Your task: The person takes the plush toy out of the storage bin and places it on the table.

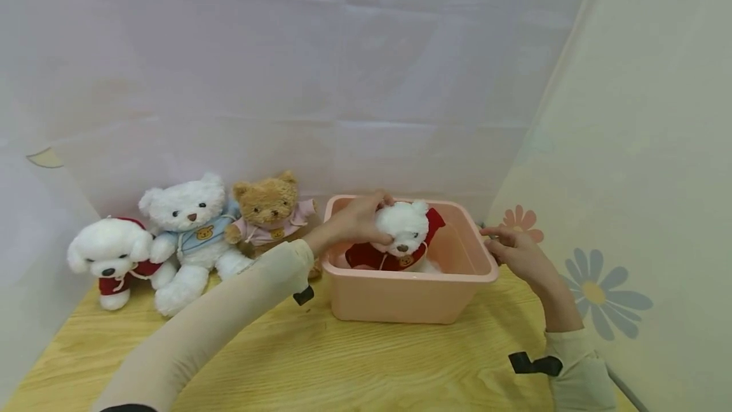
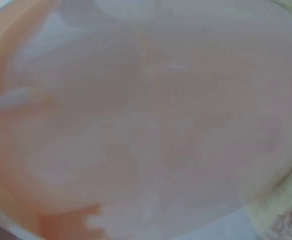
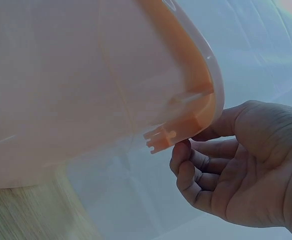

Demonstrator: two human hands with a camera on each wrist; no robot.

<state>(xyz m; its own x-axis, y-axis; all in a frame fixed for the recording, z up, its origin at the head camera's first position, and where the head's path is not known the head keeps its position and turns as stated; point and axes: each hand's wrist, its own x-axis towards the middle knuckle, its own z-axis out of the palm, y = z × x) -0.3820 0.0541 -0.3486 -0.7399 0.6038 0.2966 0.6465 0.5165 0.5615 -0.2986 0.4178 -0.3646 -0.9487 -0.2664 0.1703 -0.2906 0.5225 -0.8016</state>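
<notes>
A white teddy bear in a red outfit [image 1: 403, 234] sits inside a pink plastic bin [image 1: 400, 297], its lower body hidden by the front wall. My left hand [image 1: 360, 218] reaches over the bin's left side and holds the bear by the head, thumb at the front of it. In the left wrist view the bin's outer wall [image 2: 146, 110] fills nearly everything, and the hand is out of sight there. At the right end of the bin, my right hand [image 3: 241, 170] pinches the rim [image 3: 218, 95] between thumb and curled fingers.
Left of the bin sit a brown bear in pink [image 1: 265, 205], a white bear in light blue [image 1: 191, 215] and a white plush dog in red [image 1: 111, 250]. All rest on a wooden table [image 1: 320, 367]. A pale cloth [image 1: 274, 68] hangs behind; a flower-patterned wall [image 1: 640, 145] stands at right.
</notes>
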